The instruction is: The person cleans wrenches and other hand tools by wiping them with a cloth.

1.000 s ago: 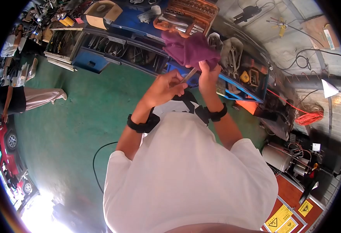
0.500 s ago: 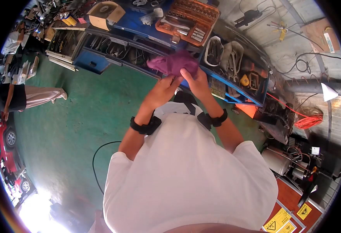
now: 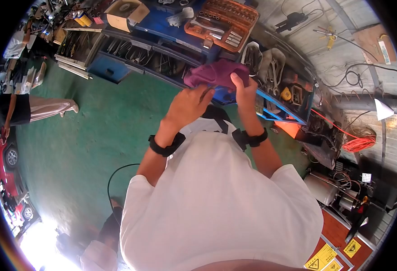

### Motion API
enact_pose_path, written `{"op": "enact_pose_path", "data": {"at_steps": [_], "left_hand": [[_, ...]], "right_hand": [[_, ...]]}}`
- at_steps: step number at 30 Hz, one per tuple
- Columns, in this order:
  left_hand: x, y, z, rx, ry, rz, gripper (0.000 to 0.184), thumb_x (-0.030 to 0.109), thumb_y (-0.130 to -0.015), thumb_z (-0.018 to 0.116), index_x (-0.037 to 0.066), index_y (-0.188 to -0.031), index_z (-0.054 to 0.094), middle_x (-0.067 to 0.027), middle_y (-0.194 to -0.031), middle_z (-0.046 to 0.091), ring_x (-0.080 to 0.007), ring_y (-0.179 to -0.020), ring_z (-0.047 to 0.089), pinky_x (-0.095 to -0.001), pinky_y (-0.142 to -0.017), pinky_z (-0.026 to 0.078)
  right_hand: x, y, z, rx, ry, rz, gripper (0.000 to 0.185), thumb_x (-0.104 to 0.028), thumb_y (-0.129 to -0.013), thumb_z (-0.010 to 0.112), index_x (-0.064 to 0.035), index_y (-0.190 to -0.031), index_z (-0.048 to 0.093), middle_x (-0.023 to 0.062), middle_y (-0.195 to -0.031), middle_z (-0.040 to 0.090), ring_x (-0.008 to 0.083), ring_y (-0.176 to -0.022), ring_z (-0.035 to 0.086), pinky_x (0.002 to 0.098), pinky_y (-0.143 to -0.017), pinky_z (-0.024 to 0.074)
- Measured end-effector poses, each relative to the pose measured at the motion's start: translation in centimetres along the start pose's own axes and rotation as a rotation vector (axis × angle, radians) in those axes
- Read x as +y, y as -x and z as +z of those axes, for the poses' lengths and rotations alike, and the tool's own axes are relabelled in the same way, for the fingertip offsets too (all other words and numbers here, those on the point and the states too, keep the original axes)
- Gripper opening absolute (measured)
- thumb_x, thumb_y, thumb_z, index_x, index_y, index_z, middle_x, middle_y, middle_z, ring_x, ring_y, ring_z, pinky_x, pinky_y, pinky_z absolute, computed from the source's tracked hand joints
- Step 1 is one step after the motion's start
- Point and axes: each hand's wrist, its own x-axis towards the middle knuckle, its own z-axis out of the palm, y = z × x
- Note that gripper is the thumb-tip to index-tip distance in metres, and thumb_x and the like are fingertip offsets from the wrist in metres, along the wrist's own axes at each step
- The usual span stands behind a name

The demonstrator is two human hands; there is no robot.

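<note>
A crumpled purple cloth (image 3: 216,73) is stretched between my two hands, in front of the workbench. My left hand (image 3: 186,106) is closed at the cloth's lower left edge, fingers curled. Something thin and dark shows by its fingertips, too small to make out. My right hand (image 3: 245,92) grips the cloth's right end, thumb up on the near side and the other fingers mostly hidden behind. Just beyond the cloth lies an orange socket set case (image 3: 221,22), open, with tools in it.
The blue workbench has a pulled-out drawer (image 3: 108,67) and trays of wrenches (image 3: 274,74). A cardboard box (image 3: 125,14) stands on top. An orange hose coil (image 3: 360,142) lies at right. One person (image 3: 15,108) stands at left; another person (image 3: 101,253) is low behind me.
My hands have moved apart, the right one going right, and the cloth is spread wider. A second person has come into view at the bottom left.
</note>
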Motion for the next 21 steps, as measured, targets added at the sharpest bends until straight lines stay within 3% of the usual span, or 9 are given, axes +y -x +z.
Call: {"op": "enact_pose_path", "data": {"at_steps": [3, 8, 10, 12, 15, 19, 21], "left_hand": [[0.0, 0.3, -0.9, -0.007, -0.025, 0.022, 0.023, 0.022, -0.093, 0.062, 0.001, -0.086, 0.06, -0.0216, -0.069, 0.059, -0.042, -0.061, 0.057, -0.0449, -0.054, 0.043], [-0.2, 0.6, -2.3, -0.062, -0.026, 0.063, 0.024, 0.022, -0.093, 0.061, 0.001, -0.084, 0.063, -0.021, -0.068, 0.059, -0.0418, -0.061, 0.056, -0.046, -0.053, 0.041], [-0.6, 0.7, -2.9, -0.153, -0.022, 0.095, 0.022, 0.024, -0.092, 0.062, 0.003, -0.087, 0.066, -0.0194, -0.071, 0.063, -0.0409, -0.068, 0.06, -0.0459, -0.059, 0.046], [-1.3, 1.0, -3.8, -0.224, -0.065, 0.117, 0.021, 0.023, -0.092, 0.062, 0.003, -0.088, 0.066, -0.02, -0.071, 0.062, -0.041, -0.066, 0.058, -0.0466, -0.057, 0.044], [-2.0, 1.3, -4.4, -0.31, -0.148, 0.139, 0.019, 0.022, -0.091, 0.06, 0.004, -0.09, 0.066, -0.0206, -0.071, 0.06, -0.0412, -0.065, 0.057, -0.0477, -0.056, 0.042], [-2.1, 1.5, -4.1, -0.334, -0.286, 0.122, 0.017, 0.022, -0.092, 0.059, 0.007, -0.092, 0.066, -0.02, -0.072, 0.061, -0.0412, -0.069, 0.059, -0.049, -0.058, 0.044], [-1.7, 2.0, -3.6, -0.302, -0.292, 0.109, 0.021, 0.023, -0.092, 0.058, 0.004, -0.087, 0.066, -0.0194, -0.072, 0.063, -0.0418, -0.07, 0.06, -0.0496, -0.061, 0.045]], "right_hand": [[-0.3, -0.4, -0.6, -0.132, 0.031, -0.019, 0.027, -0.023, -0.086, 0.073, 0.0019, -0.096, 0.069, 0.0029, -0.081, 0.067, 0.009, -0.065, 0.06, 0.0268, -0.055, 0.0499], [0.0, -0.6, -1.7, -0.246, 0.031, 0.0, 0.027, -0.023, -0.088, 0.072, 0.0015, -0.098, 0.069, 0.0015, -0.081, 0.066, 0.0078, -0.066, 0.058, 0.0253, -0.058, 0.0478], [-0.4, -0.8, -3.2, -0.289, 0.092, 0.005, 0.027, -0.023, -0.088, 0.071, 0.0012, -0.1, 0.068, 0.0006, -0.08, 0.065, 0.0076, -0.066, 0.057, 0.0248, -0.06, 0.0471], [-1.6, -0.9, -4.5, -0.639, 0.283, 0.188, 0.027, -0.023, -0.091, 0.068, 0.0002, -0.104, 0.065, -0.0008, -0.079, 0.063, 0.0072, -0.069, 0.056, 0.024, -0.063, 0.0459], [-2.6, -0.7, -4.2, -0.822, 0.225, 0.207, 0.024, -0.022, -0.093, 0.066, -0.0012, -0.105, 0.064, -0.0014, -0.079, 0.061, 0.0076, -0.071, 0.056, 0.0245, -0.064, 0.0469], [-0.5, 0.2, -3.1, -0.788, 0.126, 0.163, 0.025, -0.022, -0.094, 0.065, -0.0014, -0.108, 0.064, 0.0001, -0.083, 0.063, 0.0082, -0.072, 0.057, 0.0254, -0.066, 0.0482], [-0.1, 0.7, -2.0, -0.66, 0.132, 0.034, 0.026, -0.023, -0.094, 0.066, -0.0009, -0.108, 0.064, 0.0015, -0.083, 0.065, 0.0089, -0.071, 0.059, 0.026, -0.065, 0.049]]}}
